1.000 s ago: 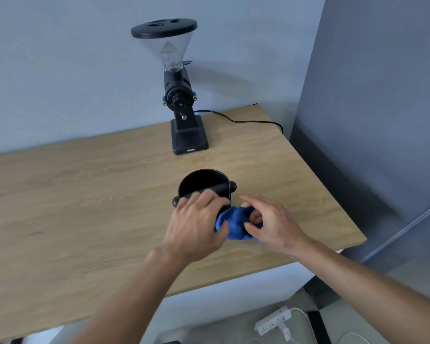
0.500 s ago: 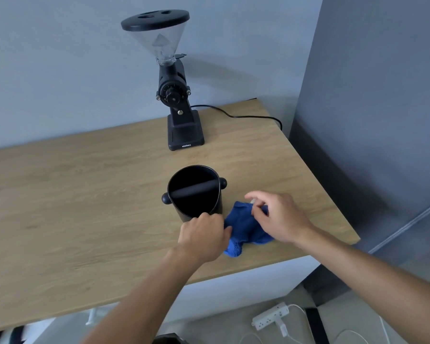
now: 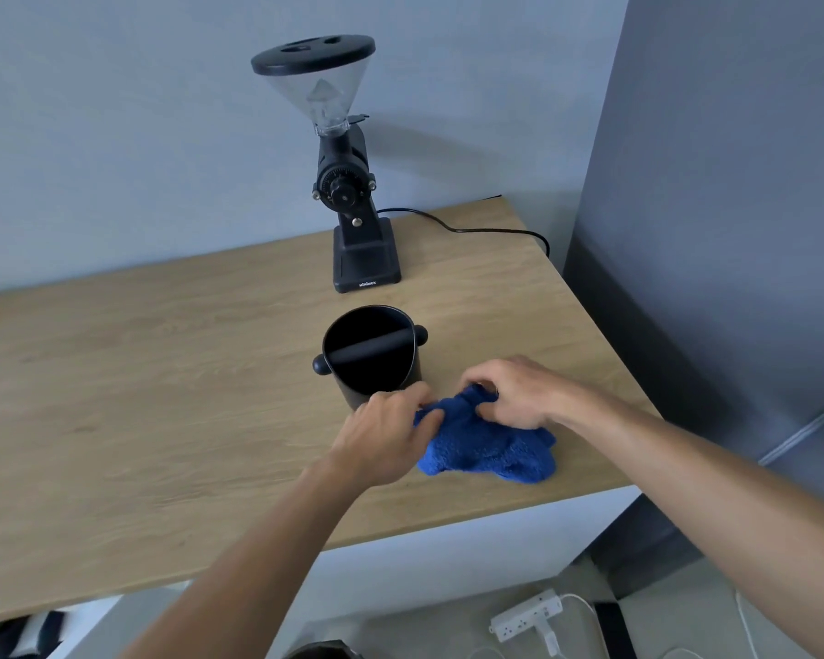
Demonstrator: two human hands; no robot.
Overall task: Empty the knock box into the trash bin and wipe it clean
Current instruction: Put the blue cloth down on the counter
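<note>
The black knock box (image 3: 369,356) stands upright on the wooden table (image 3: 163,397), its bar across the open top and its inside dark. Just in front and to its right lies a crumpled blue cloth (image 3: 488,447). My left hand (image 3: 386,437) pinches the cloth's left edge, close to the box's front wall. My right hand (image 3: 514,392) grips the cloth's top edge with curled fingers. No trash bin can be told for sure; a dark rim (image 3: 322,653) shows at the bottom edge.
A black coffee grinder (image 3: 348,192) with a clear hopper stands behind the knock box, its cable (image 3: 467,228) running right along the wall. The table's right edge is near my right forearm. A white power strip (image 3: 526,615) lies on the floor below.
My left hand came off the knock box and went to the cloth. The cloth has spread out flatter on the table, now held by both hands.
</note>
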